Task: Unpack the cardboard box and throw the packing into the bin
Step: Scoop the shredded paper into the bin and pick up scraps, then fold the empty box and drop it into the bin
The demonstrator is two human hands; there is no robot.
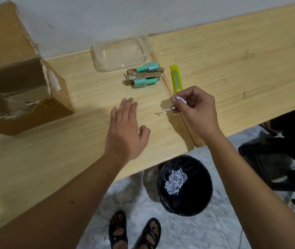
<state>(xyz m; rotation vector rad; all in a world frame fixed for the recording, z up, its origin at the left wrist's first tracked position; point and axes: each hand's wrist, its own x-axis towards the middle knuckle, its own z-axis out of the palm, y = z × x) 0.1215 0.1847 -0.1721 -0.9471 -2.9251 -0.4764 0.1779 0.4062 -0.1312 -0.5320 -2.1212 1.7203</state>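
Note:
The torn cardboard box (17, 83) stands open at the left of the wooden table (233, 60). My right hand (195, 108) pinches a few white shredded paper strips (178, 100) just above the table near its middle seam, and one strip (166, 110) dangles from the fingers. My left hand (127, 130) hovers flat over the table with straight fingers and holds nothing. A black bin (185, 186) stands on the floor under the table's front edge, with a heap of shredded paper (175, 179) inside.
Two green bottles (145, 81) lie with small brown cartons (143, 75) in front of a clear plastic tray (121, 54). A yellow-green utility knife (176, 78) lies beside them. A black chair (278, 168) stands at the right. My sandalled feet (134, 230) are near the bin.

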